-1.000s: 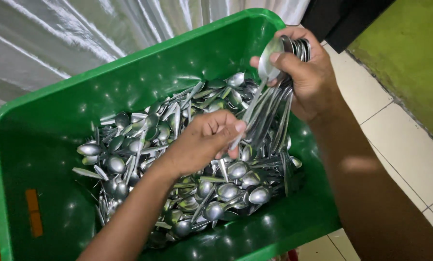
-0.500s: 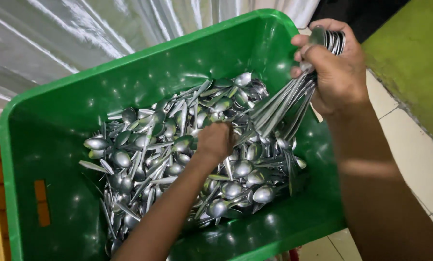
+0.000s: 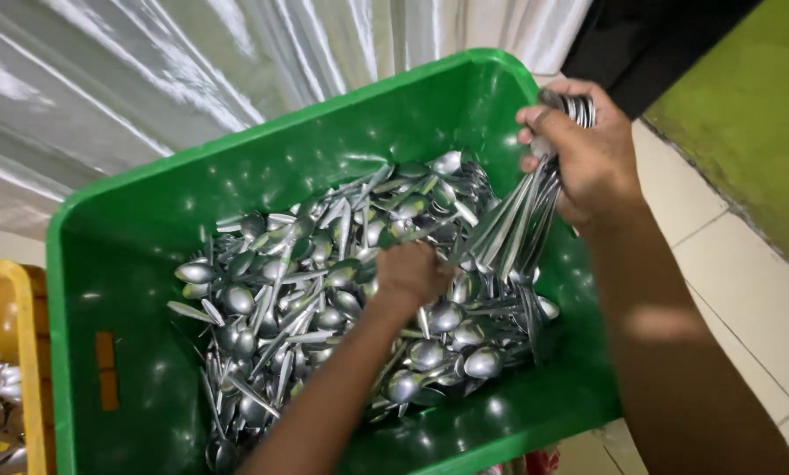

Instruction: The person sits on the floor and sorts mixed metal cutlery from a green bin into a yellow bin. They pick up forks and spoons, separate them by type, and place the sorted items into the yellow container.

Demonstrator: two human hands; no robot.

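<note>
The right hand (image 3: 588,154) has its fingers wrapped tight around a bundle of shiny steel spoons (image 3: 522,220), bowls up above the fist, handles fanning down into the green tub (image 3: 262,149). The left hand (image 3: 412,273) is buried in the loose spoon pile (image 3: 324,290), fingers curled under, grip unclear. Since a second ago, the bundle has risen toward the tub's rim.

A heap of loose spoons (image 3: 324,290) lies in the tub (image 3: 148,220). The left hand (image 3: 409,273) rests on that heap near the tub's middle. The right hand (image 3: 583,154) is over the tub's far right corner, gripping 1 bundle of spoons (image 3: 522,220). A second bin (image 3: 11,352) sits just left of the tub, a curtain (image 3: 192,70) behind it, floor tiles (image 3: 746,290) to its right.
</note>
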